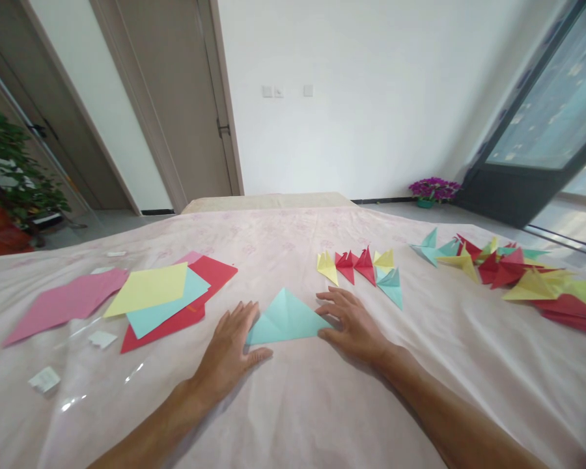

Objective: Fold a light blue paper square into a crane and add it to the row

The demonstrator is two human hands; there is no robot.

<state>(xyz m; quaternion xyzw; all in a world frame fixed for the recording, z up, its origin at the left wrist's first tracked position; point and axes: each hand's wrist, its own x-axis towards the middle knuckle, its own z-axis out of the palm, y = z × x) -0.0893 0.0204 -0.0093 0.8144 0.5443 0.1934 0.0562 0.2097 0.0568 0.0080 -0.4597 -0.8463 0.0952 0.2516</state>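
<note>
A light blue sheet of origami paper (287, 319), folded into a triangle, lies on the cloth with its peak pointing away from me. A crease runs down from the peak. My left hand (232, 345) rests at its left corner, fingers stretched out and thumb apart. At the right corner, my right hand (354, 322) has its fingers spread, with the thumb and fingertips by the paper's edge. Neither hand grips the sheet. Beyond my right hand stand several small folded paper cranes, among them a red crane (365, 266), a yellow crane (327, 267) and a blue crane (390, 285).
Loose square sheets lie at the left, with a yellow sheet (149, 288) on top and a pink sheet (63, 303) beside it. Several white scraps (102, 339) are near them. A heap of folded paper pieces (510, 268) covers the right side of the pale tablecloth (283, 404).
</note>
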